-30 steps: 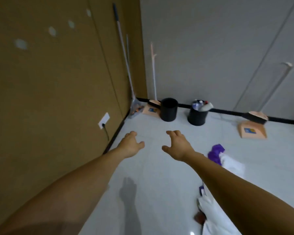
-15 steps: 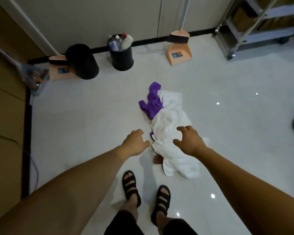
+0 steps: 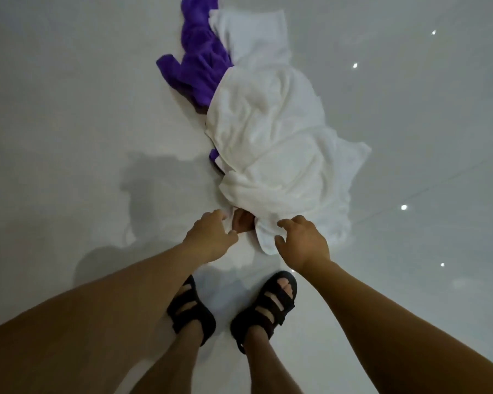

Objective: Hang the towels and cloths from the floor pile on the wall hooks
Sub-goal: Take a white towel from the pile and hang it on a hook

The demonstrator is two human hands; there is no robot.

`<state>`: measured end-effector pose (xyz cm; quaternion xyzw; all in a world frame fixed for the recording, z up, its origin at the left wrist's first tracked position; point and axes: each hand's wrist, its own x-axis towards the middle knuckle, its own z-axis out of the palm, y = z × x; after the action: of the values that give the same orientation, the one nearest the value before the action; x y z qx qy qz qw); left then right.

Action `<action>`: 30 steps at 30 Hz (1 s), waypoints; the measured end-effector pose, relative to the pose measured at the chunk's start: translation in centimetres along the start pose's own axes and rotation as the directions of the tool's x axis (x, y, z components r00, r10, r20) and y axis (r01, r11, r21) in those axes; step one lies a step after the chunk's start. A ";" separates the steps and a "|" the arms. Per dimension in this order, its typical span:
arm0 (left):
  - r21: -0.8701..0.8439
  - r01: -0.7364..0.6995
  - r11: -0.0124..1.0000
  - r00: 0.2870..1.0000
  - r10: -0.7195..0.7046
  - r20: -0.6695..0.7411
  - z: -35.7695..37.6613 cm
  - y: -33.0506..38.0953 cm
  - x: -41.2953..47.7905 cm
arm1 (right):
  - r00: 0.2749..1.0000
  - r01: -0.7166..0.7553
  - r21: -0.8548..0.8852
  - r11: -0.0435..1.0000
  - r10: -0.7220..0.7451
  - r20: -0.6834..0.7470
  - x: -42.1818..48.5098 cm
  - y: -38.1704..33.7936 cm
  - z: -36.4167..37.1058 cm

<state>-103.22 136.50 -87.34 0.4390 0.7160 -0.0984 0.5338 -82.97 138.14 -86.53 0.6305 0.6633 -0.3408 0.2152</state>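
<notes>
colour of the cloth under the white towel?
Purple, clearest in the head view.

Left hand (image 3: pixel 211 237) and right hand (image 3: pixel 303 243) reach downward side by side on outstretched arms (image 3: pixel 131 291), fingers (image 3: pixel 289 223) loosely curled.

Some indoor room, kind unclear: a glossy pale-grey tiled floor (image 3: pixel 69 109) is reflecting small white light spots (image 3: pixel 404 207) at the frame's right

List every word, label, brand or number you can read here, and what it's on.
None: no readable text on the white towel, the purple cloth, the black sandals or the floor.
The bright dots on the floor look like light reflections, not marks.
</notes>
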 end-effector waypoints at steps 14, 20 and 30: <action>-0.073 -0.107 0.992 0.994 0.104 -0.037 8.2 -2.7 11.6 | 0.971 0.084 -0.306 0.948 -0.147 -0.190 11.0 5.2 12.2; -0.090 -0.103 0.991 0.995 0.103 0.001 8.5 -2.1 11.2 | 0.964 0.113 -0.318 0.941 -0.181 -0.194 10.8 6.3 12.2; -0.096 -0.107 0.990 0.994 0.107 -0.003 7.4 -1.1 9.3 | 0.974 0.115 0.066 0.991 -0.100 -0.202 10.5 6.3 9.6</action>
<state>-99.39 136.24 -98.66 0.4506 0.6946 -0.0356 0.5596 -79.38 138.32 -101.66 0.6322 0.7010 -0.3129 0.1049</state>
